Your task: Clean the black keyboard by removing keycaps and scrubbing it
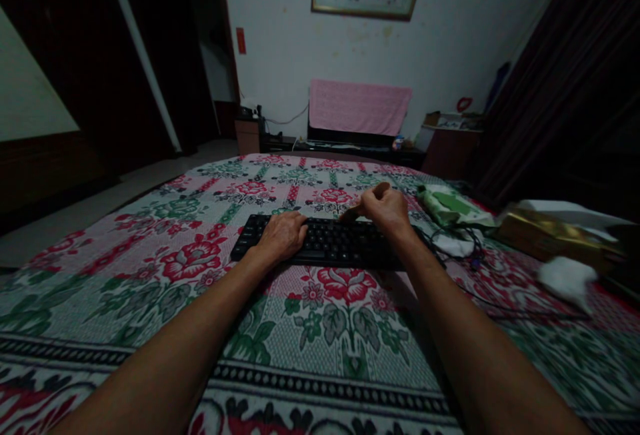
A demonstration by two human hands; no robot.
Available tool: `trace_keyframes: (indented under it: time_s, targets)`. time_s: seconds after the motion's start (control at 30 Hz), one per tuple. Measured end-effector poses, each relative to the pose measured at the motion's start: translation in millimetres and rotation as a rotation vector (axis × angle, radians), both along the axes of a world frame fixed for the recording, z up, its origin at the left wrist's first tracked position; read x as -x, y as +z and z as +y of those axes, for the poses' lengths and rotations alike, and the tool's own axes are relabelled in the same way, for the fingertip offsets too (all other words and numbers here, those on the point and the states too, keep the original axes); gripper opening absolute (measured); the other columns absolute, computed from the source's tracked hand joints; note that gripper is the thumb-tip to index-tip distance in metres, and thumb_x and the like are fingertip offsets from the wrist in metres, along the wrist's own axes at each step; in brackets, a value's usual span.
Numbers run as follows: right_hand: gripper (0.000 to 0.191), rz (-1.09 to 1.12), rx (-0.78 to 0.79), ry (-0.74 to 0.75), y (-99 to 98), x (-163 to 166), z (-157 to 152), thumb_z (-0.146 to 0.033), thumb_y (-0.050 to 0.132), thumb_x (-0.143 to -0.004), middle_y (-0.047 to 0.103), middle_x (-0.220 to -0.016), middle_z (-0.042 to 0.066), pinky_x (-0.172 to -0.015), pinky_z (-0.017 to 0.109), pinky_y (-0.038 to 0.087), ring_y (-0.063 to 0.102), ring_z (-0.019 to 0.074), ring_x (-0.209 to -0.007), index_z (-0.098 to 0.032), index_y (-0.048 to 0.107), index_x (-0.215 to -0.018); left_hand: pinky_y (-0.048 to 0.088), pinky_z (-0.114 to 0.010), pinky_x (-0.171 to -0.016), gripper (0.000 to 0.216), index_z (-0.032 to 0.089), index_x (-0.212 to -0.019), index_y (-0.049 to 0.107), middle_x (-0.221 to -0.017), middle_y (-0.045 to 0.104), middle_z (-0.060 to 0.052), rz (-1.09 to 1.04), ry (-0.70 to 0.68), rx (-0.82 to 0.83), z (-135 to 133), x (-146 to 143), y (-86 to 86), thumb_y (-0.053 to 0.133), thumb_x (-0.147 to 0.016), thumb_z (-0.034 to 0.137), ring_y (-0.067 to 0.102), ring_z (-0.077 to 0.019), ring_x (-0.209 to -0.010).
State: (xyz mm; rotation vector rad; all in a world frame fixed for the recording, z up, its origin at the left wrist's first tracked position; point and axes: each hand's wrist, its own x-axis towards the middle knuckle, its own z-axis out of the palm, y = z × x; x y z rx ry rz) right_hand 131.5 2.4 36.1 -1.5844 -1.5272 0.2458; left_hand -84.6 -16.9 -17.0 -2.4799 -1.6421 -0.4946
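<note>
A black keyboard (327,243) lies across the flowered cloth in front of me, its keys facing up. My left hand (283,234) is closed over the keys toward its left end, fingers bent together and holding it down. Above the right half, my right hand (387,207) grips a slim brown brush-like tool (351,214). The tool's lower end slants left and meets the keyboard near its far edge, while its other end shows above my fist. Dim light and my fingers hide its exact shape.
To the right lie a green and white soft pack (453,207), a black cable (477,248), a gold box (550,232) and crumpled white tissue (567,278). Beyond the cloth-covered surface (200,318), a pink cloth (357,107) hangs over a dark panel by the wall.
</note>
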Motion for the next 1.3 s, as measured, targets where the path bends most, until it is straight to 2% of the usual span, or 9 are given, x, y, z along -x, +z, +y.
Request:
trace_keyframes:
  time_s: [0.1, 0.2, 0.4, 0.63, 0.8, 0.93, 1.13, 1.2, 1.3]
  targets:
    - [0.033, 0.074, -0.021, 0.106, -1.5, 4.7, -1.7, -0.035, 0.042, -0.077, 0.068, -0.061, 0.005, -0.059, 0.023, 0.047, 0.065, 0.0174, -0.064, -0.016, 0.066, -0.064, 0.039, -0.033, -0.093, 0.035, 0.018, -0.109, 0.059, -0.107, 0.061, -0.008, 0.004, 0.003, 0.006, -0.1, -0.1, 0.1, 0.033, -0.09, 0.031, 0.054, -0.0205, -0.104]
    - [0.031, 0.038, 0.002, 0.181, -5.4, 11.1, -3.6, -0.034, 0.043, -0.077, 0.068, -0.062, 0.004, -0.057, 0.022, 0.046, 0.064, 0.0165, -0.063, -0.017, 0.065, -0.062, 0.039, -0.032, -0.093, 0.034, 0.019, -0.109, 0.059, -0.108, 0.061, -0.007, 0.001, 0.008, 0.012, -0.1, -0.2, 0.0, 0.034, -0.09, 0.031, 0.054, -0.02, -0.105]
    - [0.025, -0.122, -0.016, -0.019, 2.3, 1.5, -5.5, -0.031, 0.046, -0.073, 0.067, -0.063, 0.005, -0.064, 0.024, 0.045, 0.064, 0.0192, -0.07, -0.017, 0.064, -0.061, 0.039, -0.032, -0.093, 0.034, 0.018, -0.109, 0.059, -0.11, 0.061, -0.007, 0.011, 0.019, 0.002, 1.2, -0.3, -1.3, 0.035, -0.089, 0.03, 0.053, -0.0199, -0.106]
    - [0.025, -0.072, -0.053, 0.158, -3.3, 10.4, -6.1, -0.031, 0.044, -0.077, 0.069, -0.07, 0.004, -0.063, 0.022, 0.045, 0.063, 0.016, -0.07, -0.017, 0.062, -0.067, 0.04, -0.032, -0.092, 0.032, 0.018, -0.106, 0.06, -0.105, 0.062, -0.008, 0.0, -0.001, -0.004, 2.0, -0.1, -1.0, 0.036, -0.089, 0.03, 0.055, -0.0199, -0.102]
    - [0.019, -0.265, -0.065, -0.047, 4.9, -4.1, -6.9, -0.03, 0.047, -0.072, 0.067, -0.067, 0.006, -0.066, 0.025, 0.044, 0.063, 0.0189, -0.07, -0.018, 0.061, -0.066, 0.04, -0.032, -0.092, 0.031, 0.018, -0.105, 0.061, -0.105, 0.062, -0.008, -0.005, -0.008, -0.005, 2.5, 0.2, -1.5, 0.036, -0.089, 0.029, 0.055, -0.0198, -0.103]
    - [0.019, -0.257, -0.058, -0.16, 13.3, -16.6, -6.4, -0.029, 0.048, -0.071, 0.067, -0.066, 0.007, -0.065, 0.026, 0.044, 0.063, 0.0199, -0.069, -0.017, 0.062, -0.067, 0.04, -0.032, -0.091, 0.032, 0.018, -0.104, 0.06, -0.106, 0.062, -0.008, 0.011, -0.001, -0.021, 3.3, 0.2, -2.7, 0.035, -0.089, 0.03, 0.055, -0.0198, -0.102]
    - [0.025, -0.105, -0.048, 0.119, 2.1, -5.8, -1.2, -0.031, 0.043, -0.075, 0.069, -0.07, 0.004, -0.062, 0.022, 0.044, 0.063, 0.0165, -0.069, -0.018, 0.063, -0.068, 0.04, -0.031, -0.092, 0.033, 0.018, -0.106, 0.06, -0.106, 0.062, -0.008, 0.007, -0.01, -0.01, 2.2, 0.3, -1.5, 0.034, -0.089, 0.03, 0.055, -0.0192, -0.102]
    - [0.024, -0.148, -0.032, 0.101, 1.0, -5.9, -0.8, -0.032, 0.044, -0.074, 0.068, -0.069, 0.004, -0.063, 0.023, 0.043, 0.062, 0.0171, -0.069, -0.018, 0.063, -0.068, 0.039, -0.031, -0.093, 0.033, 0.018, -0.106, 0.06, -0.106, 0.062, -0.008, 0.004, -0.01, -0.01, 1.8, 0.2, -1.1, 0.034, -0.09, 0.03, 0.054, -0.0193, -0.104]
    - [0.021, -0.25, -0.009, -0.06, 7.5, -14.7, -2.9, -0.031, 0.047, -0.071, 0.067, -0.067, 0.006, -0.064, 0.026, 0.043, 0.062, 0.0195, -0.069, -0.017, 0.062, -0.067, 0.039, -0.031, -0.093, 0.033, 0.018, -0.106, 0.06, -0.107, 0.062, -0.007, 0.014, -0.001, -0.002, 1.9, 0.0, -1.2, 0.034, -0.09, 0.03, 0.054, -0.0195, -0.104]
